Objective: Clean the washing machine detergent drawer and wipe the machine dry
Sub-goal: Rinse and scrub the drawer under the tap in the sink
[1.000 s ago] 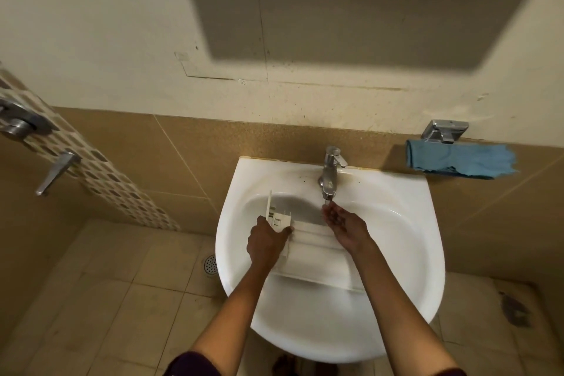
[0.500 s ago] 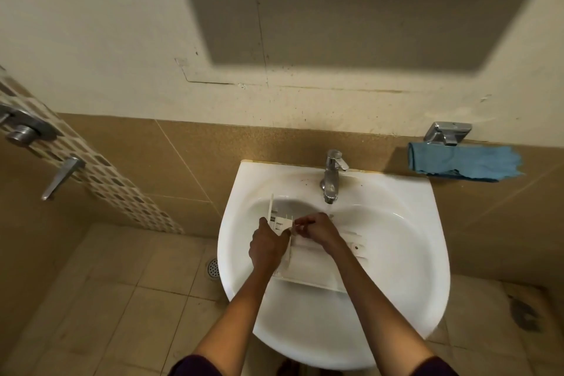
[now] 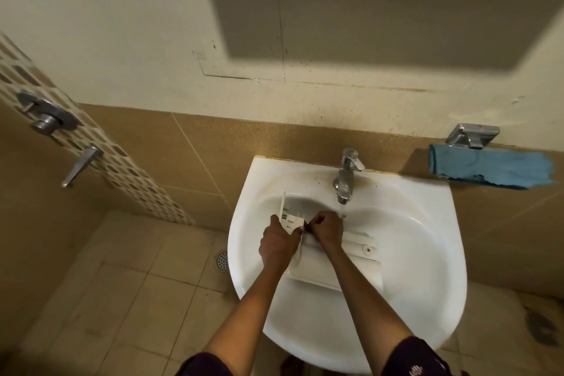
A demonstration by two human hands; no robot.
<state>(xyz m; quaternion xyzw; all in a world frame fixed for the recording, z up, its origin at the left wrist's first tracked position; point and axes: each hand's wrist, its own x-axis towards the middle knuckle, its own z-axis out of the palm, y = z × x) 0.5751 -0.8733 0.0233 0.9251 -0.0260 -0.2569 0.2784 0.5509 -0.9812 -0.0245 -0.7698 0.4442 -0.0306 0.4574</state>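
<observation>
The white plastic detergent drawer [image 3: 332, 265] is lying across the sink [image 3: 421, 253]; the left hand [image 3: 279, 243] is gripping its ribbed end, the right hand [image 3: 326, 227] is pinching it with curled fingers.

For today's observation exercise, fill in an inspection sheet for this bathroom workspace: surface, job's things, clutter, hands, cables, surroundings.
Surface: white washbasin, brown staining around the tap base; water is running.
Job's things: white detergent drawer lies in the basin.
Clutter: nothing seen.
Hands: left hand grips the drawer's front end; right hand closed, working beside it, contents hidden.
Cables: nothing seen.
Surroundings: blue cloth on a wall holder; floor drain; shower valve at left.
</observation>
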